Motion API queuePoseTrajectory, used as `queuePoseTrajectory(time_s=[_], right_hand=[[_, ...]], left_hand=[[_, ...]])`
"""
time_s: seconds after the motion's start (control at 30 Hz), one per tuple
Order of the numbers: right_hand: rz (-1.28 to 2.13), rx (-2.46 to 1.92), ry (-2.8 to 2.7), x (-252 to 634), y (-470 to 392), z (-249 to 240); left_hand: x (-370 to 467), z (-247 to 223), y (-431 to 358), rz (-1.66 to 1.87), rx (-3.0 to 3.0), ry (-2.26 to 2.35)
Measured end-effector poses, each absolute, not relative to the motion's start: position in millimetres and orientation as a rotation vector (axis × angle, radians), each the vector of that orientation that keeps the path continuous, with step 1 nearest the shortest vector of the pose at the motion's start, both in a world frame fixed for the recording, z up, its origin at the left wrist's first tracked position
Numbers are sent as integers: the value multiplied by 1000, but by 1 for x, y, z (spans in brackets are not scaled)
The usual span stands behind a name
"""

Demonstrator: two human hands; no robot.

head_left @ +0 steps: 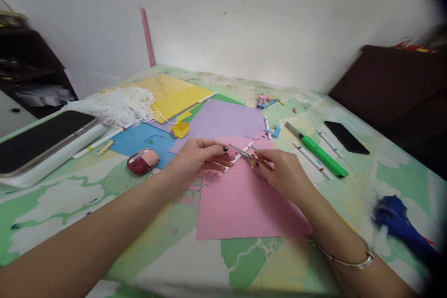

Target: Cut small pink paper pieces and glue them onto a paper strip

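Note:
Small scissors (244, 152) with gold handles are in my right hand (279, 167), its fingers in and around the loops. The blades point left, toward the fingertips of my left hand (202, 154). My left thumb and fingers are pinched around a small pink piece (231, 150), mostly hidden by the fingers. Both hands are above a pink sheet (244, 209). A white marker (240, 154) lies on the sheet beneath the blades. Pink scraps (212, 174) lie near my left hand. A purple sheet (223, 118) lies behind the pink one.
Left are a yellow paper flower (180, 128), a blue sheet (129, 138), white yarn (129, 102), a red-and-pink case (143, 161) and a tablet (45, 135). Right are a green cutter (323, 156), markers (312, 160), a black phone (346, 137) and a blue glue gun (401, 223).

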State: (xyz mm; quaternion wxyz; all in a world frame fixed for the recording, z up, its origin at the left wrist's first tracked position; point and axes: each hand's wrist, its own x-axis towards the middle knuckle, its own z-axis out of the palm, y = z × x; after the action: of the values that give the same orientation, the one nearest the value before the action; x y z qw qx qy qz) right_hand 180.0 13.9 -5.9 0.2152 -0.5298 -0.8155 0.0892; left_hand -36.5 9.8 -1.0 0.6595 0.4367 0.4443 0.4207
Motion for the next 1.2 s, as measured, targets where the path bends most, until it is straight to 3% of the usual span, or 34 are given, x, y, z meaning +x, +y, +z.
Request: queuePoseTrajectory(time_s=[0.33,1.2], right_hand=[[704,-914,-2036,165,-2,-3],[989,-947,-1830,163,-3,-3]], left_hand=[[-28,-1,6,754,1142,956],[-24,-4,-3,785,1297,879]])
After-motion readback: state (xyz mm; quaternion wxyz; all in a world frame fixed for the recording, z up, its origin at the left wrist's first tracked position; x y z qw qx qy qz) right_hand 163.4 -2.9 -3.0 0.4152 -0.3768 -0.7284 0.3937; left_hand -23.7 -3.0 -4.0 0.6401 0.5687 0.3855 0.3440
